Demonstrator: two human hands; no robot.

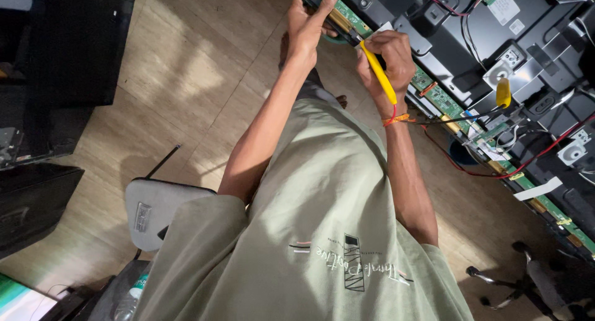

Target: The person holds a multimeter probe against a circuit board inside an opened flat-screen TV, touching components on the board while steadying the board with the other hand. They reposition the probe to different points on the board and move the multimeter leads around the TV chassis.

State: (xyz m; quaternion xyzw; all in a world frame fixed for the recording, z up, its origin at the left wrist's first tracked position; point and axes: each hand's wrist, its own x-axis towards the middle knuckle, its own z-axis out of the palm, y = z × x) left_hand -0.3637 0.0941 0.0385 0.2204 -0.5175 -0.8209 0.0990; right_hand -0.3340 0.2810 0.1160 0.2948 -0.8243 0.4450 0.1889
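An opened flat television (533, 42) lies back-up across the top right, with a long green circuit strip (434, 91) along its near edge. My left hand (308, 24) grips that edge at the far end, thumb stretched along the strip. My right hand (385, 59) is closed around a yellow-handled probe (379, 74), its tip at the strip right next to my left hand. An orange thread sits on my right wrist. What lies under the fingers of both hands is hidden.
Red and black wires (471, 166) and a second yellow probe (503, 93) lie on the television's back. A grey stool (152, 206) stands at my left, dark screens (56, 54) beyond it. A plastic bottle (129, 303) and a chair base (514, 284) sit low.
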